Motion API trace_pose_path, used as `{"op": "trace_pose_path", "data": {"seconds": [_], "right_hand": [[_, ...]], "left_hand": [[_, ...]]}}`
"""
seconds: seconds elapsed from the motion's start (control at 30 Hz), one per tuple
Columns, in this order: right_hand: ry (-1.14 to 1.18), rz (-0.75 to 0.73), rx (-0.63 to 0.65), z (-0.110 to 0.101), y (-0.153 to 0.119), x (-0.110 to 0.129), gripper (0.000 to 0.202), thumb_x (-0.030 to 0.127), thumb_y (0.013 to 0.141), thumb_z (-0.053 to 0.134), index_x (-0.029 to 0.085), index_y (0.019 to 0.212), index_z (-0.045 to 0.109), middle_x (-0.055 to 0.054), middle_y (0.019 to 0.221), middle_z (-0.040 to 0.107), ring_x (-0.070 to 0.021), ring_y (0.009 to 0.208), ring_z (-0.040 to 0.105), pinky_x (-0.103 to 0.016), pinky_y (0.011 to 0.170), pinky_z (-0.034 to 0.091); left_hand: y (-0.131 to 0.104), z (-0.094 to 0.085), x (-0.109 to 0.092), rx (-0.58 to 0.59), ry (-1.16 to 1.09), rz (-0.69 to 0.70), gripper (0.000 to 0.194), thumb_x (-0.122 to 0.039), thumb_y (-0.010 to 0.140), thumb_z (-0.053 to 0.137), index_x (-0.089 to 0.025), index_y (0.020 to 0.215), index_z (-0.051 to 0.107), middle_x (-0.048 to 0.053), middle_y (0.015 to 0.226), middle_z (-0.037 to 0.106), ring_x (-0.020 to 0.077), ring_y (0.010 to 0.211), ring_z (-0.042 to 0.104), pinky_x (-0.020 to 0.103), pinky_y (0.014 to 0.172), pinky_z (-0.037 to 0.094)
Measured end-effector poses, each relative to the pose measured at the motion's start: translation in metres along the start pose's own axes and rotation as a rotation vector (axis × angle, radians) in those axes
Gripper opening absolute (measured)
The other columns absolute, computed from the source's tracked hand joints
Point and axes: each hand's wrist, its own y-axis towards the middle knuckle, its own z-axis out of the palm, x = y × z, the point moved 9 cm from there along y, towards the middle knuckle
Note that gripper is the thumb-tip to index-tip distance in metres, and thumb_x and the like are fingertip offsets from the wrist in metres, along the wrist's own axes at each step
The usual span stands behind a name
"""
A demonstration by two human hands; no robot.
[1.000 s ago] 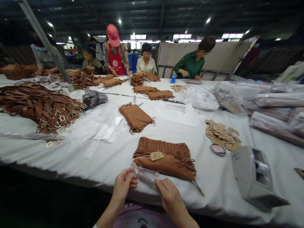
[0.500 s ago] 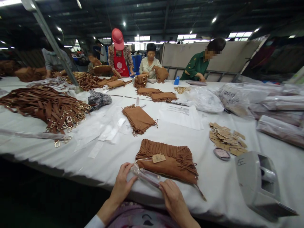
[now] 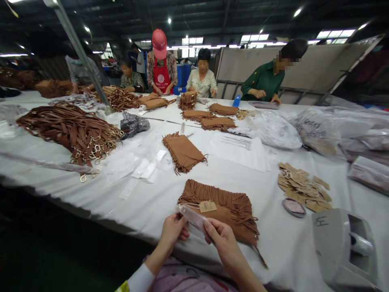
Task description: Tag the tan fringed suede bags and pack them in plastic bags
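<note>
A narrow plastic-wrapped strap (image 3: 194,219), folded short in its clear sleeve, is held above the table's near edge. My right hand (image 3: 223,239) grips its right end between thumb and fingers. At the other end my left hand (image 3: 173,233) is closed with curled fingers, pinching the plastic; its fingertips are partly hidden. Just behind lies a brown fringed bag (image 3: 221,207), partly covered by my right hand and the packet. A tan paper tag (image 3: 208,206) on a white string rests on the bag.
A second fringed bag (image 3: 184,152) lies farther back. Brown straps with gold clasps (image 3: 73,134) are heaped left. On the right are loose paper tags (image 3: 300,186), a round tin (image 3: 293,207) and a grey tape dispenser (image 3: 343,243). Co-workers stand across the white table (image 3: 152,219).
The wrapped strap has been raised off the table and turned, and looks shorter between my hands. My left hand has shifted right with its fingers curled in. The view has swung slightly left.
</note>
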Motion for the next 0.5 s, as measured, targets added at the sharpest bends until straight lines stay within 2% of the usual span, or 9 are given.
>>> {"op": "trace_pose_path", "data": {"seconds": [0.1, 0.17, 0.3, 0.4, 0.5], "right_hand": [[-0.042, 0.011, 0.021, 0.001, 0.005, 0.003, 0.047, 0.058, 0.088, 0.048, 0.014, 0.076, 0.061, 0.004, 0.058, 0.041, -0.0097, 0.054, 0.036, -0.024, 0.051, 0.029], [-0.164, -0.027, 0.027, -0.003, 0.005, 0.003, 0.044, 0.054, 0.091, 0.046, 0.015, 0.081, 0.064, 0.002, 0.062, 0.049, -0.0115, 0.058, 0.043, -0.024, 0.053, 0.033], [-0.635, -0.312, 0.013, -0.019, -0.01, -0.01, 0.031, 0.037, 0.096, 0.042, 0.019, 0.085, 0.065, -0.003, 0.074, 0.061, -0.0164, 0.071, 0.054, -0.027, 0.062, 0.04], [-0.998, -0.557, -0.096, -0.031, -0.029, -0.035, 0.028, 0.024, 0.097, 0.038, 0.019, 0.082, 0.062, -0.003, 0.07, 0.058, -0.0165, 0.067, 0.051, -0.028, 0.061, 0.039], [-1.202, -0.665, -0.189, -0.037, -0.04, -0.054, 0.023, 0.018, 0.095, 0.041, 0.018, 0.085, 0.061, -0.003, 0.07, 0.056, -0.0168, 0.066, 0.048, -0.03, 0.062, 0.036]], "left_hand": [[0.007, 0.002, -0.006, 0.009, 0.037, -0.008, 0.033, -0.048, 0.075, 0.066, -0.017, 0.076, 0.054, -0.002, 0.052, 0.062, 0.0132, 0.044, 0.06, 0.02, 0.04, 0.043], [0.008, 0.0, -0.005, 0.018, 0.076, -0.028, 0.031, -0.046, 0.076, 0.065, -0.016, 0.073, 0.055, -0.001, 0.051, 0.062, 0.0126, 0.043, 0.059, 0.019, 0.039, 0.042], [0.004, -0.009, 0.004, 0.023, 0.178, -0.076, 0.032, -0.045, 0.077, 0.063, -0.016, 0.065, 0.053, 0.0, 0.047, 0.06, 0.0114, 0.037, 0.054, 0.019, 0.037, 0.039], [-0.003, -0.017, 0.008, 0.025, 0.259, -0.088, 0.03, -0.042, 0.078, 0.061, -0.018, 0.063, 0.052, 0.0, 0.047, 0.059, 0.0118, 0.035, 0.052, 0.02, 0.035, 0.036], [-0.015, -0.032, 0.0, -0.012, 0.338, -0.055, 0.024, -0.039, 0.078, 0.061, -0.019, 0.067, 0.052, -0.002, 0.05, 0.057, 0.013, 0.038, 0.051, 0.022, 0.039, 0.038]]}}
